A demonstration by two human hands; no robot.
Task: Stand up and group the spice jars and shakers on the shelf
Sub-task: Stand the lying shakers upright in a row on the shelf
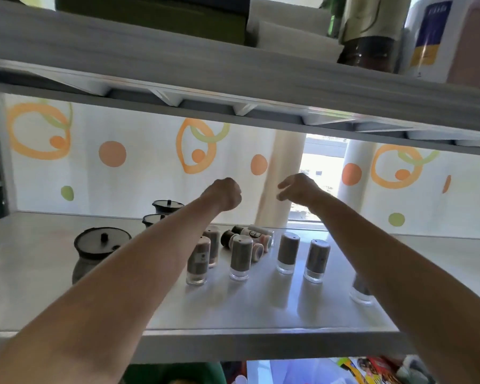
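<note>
two hands up over the shelf (pixel 261 309), touching nothing. left hand (pixel 224 194) balled in a fist, nothing in it; right hand (pixel 299 189) fingers loose, slightly apart. upright shakers (pixel 288 252) stand below both hands; a few jars (pixel 250 234) lie tipped over below the gap between them. black lidded pots (pixel 101 250) below-left of left hand.

Rt forearm (pixel 399 273) covers most of one shaker (pixel 361 294) at far rt; I only get its clear base + a sliver of grey. Lt forearm (pixel 122 273) cuts across a small dark pot (pixel 152 219) and another pot behind it (pixel 167 205), bodies mostly hidden. Labels on the lying jars (pixel 250 235) are too small/blurry to read. Upper-shelf bottle (pixel 369 42) & white container (pixel 430 37) are cut off by the top edge. Lt hand (pixel 224 195): palm side faces away from me.
</note>
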